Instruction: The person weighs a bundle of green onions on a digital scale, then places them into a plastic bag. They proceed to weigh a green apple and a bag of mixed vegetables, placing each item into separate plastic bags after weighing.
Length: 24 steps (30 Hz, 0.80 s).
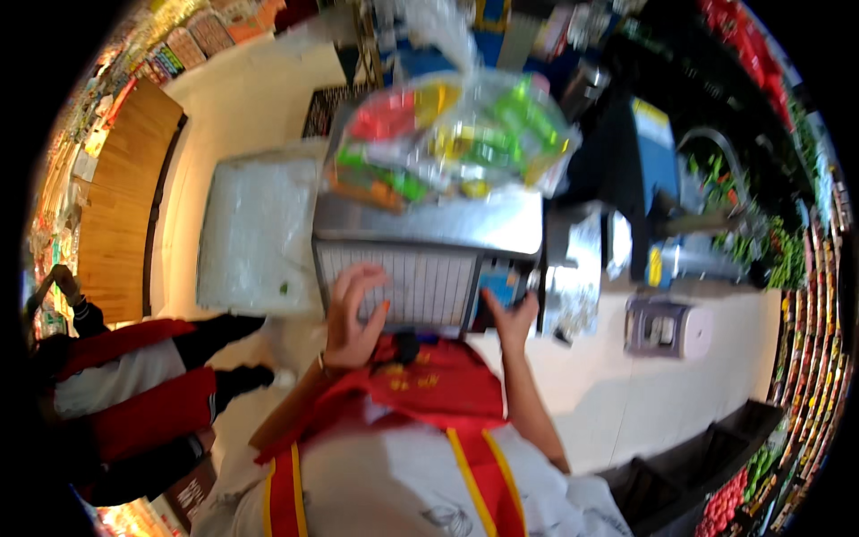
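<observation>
A clear plastic bag of colourful wrapped packets, blurred, rests on the metal weighing plate of a counter scale. Below the plate is the scale's wide keypad, ruled into many narrow keys. My left hand is over the keypad's left part, fingers bent and apart, holding nothing; whether a fingertip touches a key is unclear. At the scale's right front, beside a small blue panel, is my right hand. Its thumb and fingers are spread, with nothing visible between them.
A pale, plastic-covered surface adjoins the scale on the left. Another person in a red garment stands at lower left, near a wooden display cabinet. To the right are a stool, dark crates and stocked shelves.
</observation>
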Tool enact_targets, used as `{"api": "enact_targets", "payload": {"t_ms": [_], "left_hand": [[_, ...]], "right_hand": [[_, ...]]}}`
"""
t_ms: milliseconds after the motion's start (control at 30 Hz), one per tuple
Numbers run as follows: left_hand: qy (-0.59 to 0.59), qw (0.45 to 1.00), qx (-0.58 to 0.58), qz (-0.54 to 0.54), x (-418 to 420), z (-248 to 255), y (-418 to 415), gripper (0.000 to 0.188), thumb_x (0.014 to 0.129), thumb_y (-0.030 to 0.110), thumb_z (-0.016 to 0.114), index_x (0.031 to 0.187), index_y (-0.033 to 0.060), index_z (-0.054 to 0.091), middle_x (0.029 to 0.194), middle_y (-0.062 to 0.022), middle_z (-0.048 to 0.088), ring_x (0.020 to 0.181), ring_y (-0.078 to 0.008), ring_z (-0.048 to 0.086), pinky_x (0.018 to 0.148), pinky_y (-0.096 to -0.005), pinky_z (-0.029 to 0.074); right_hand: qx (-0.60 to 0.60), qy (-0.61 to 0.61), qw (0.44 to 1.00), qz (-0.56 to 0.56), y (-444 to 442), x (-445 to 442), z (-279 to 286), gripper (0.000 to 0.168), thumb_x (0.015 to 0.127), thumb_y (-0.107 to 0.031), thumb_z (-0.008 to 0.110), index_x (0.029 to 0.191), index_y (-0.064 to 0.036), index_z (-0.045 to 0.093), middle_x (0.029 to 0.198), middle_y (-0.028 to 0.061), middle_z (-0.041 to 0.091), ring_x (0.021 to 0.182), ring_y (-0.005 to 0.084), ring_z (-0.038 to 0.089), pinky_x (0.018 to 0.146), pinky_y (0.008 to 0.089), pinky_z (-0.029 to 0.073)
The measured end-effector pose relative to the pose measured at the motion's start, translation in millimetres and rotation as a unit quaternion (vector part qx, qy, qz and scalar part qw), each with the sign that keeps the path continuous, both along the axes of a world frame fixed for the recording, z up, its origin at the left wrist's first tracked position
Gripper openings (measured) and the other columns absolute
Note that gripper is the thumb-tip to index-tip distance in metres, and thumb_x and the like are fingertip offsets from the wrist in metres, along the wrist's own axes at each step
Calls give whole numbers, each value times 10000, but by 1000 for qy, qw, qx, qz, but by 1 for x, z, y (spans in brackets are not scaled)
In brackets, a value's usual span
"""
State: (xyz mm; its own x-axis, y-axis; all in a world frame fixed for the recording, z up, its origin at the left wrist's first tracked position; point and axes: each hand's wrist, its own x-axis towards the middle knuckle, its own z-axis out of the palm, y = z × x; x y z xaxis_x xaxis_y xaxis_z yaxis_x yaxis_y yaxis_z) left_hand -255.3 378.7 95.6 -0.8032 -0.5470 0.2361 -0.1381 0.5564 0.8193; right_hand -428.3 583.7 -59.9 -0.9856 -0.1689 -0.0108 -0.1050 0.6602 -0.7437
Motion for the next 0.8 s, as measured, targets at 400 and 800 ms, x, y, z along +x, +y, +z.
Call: {"api": "enact_targets", "payload": {"t_ms": [400, 800], "left_hand": [[61, 998, 11, -27, -7, 16, 0, 296, 729, -74, 578, 1009, 22, 580, 1104, -136, 489, 1001, -268, 539, 889, -329, 416], [61, 998, 10, -16, 4, 12, -6, 237, 740, -62, 571, 957, 29, 602, 1073, -134, 508, 999, -277, 536, 864, -329, 429]], "right_hand": [[-544, -440, 700, -142, -49, -12, 71, 84, 888, -154, 563, 921, -76, 568, 756, 24, 588, 563, 86, 472, 464, 212, 337], [-499, -303, 798, -147, -64, -4, 96, 44, 900, -98, 545, 887, -60, 563, 676, 11, 543, 520, 63, 439, 451, 180, 325]]}}
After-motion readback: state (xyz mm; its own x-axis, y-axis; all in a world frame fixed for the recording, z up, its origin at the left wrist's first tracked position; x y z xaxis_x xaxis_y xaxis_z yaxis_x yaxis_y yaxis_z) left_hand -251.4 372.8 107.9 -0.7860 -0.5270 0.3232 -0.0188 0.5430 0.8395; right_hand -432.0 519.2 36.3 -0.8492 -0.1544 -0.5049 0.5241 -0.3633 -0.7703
